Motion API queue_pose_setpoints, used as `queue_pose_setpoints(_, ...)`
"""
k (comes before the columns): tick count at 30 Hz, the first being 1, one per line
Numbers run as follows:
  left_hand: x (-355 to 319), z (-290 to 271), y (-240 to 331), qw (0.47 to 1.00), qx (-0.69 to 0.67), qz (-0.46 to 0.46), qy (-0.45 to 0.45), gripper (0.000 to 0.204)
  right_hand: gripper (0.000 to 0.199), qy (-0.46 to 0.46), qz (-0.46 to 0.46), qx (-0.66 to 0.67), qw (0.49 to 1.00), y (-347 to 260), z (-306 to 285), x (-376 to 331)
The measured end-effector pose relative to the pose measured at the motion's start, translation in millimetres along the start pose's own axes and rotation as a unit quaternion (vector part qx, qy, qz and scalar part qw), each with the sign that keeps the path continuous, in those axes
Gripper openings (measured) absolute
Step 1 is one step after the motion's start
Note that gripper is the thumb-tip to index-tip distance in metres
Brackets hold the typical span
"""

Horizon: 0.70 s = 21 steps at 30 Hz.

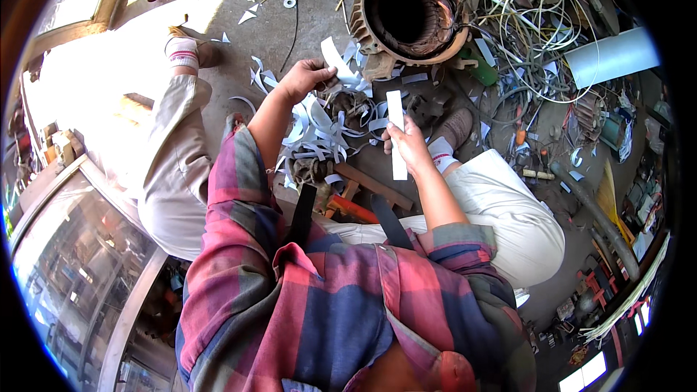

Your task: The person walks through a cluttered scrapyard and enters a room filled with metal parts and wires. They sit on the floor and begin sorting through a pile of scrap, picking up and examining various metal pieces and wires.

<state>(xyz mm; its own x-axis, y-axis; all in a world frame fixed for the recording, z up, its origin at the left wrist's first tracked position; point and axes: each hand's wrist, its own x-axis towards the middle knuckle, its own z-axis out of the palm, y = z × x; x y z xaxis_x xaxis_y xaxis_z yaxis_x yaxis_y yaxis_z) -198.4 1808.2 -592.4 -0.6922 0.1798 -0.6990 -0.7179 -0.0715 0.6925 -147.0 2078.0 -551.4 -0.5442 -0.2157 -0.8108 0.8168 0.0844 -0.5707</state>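
Note:
A curved white paper strip [333, 52] is pinched between the thumb and fingers of my left hand [308, 80]. My right hand [409, 145] holds a straight white paper strip [396, 107] upright, its lower end reaching past the fingers. Below and between the hands lies a loose pile of white paper offcuts [314, 125], partly over some dark, lumpy things I cannot make out. Just beyond the hands stands an electric motor stator [361, 23], its round bore facing up and its copper windings showing inside. Neither hand touches it.
Tangled pale wires [534, 25] and a white sheet [613, 58] lie at the far right. A metal pipe [595, 218] and scattered tools are at the right. A glass-fronted cabinet [80, 268] stands at the left. Wooden pieces [374, 186] lie between my legs.

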Motion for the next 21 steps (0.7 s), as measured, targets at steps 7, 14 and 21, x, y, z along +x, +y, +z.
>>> queue_pose_setpoints(7,-18,11,-1,0.978,0.128,0.032,-0.161,0.018,0.02,0.008,-0.042,-0.003,0.999,-5,3,-3)
queue_pose_setpoints(14,-23,90,-7,0.959,0.203,0.036,-0.197,0.026,0.052,-0.034,-0.071,-0.009,0.997,11,-6,5)
queue_pose_setpoints(21,11,47,26,0.802,0.498,-0.1,-0.314,0.044,0.021,-0.078,0.009,-0.009,0.997,3,5,-1)
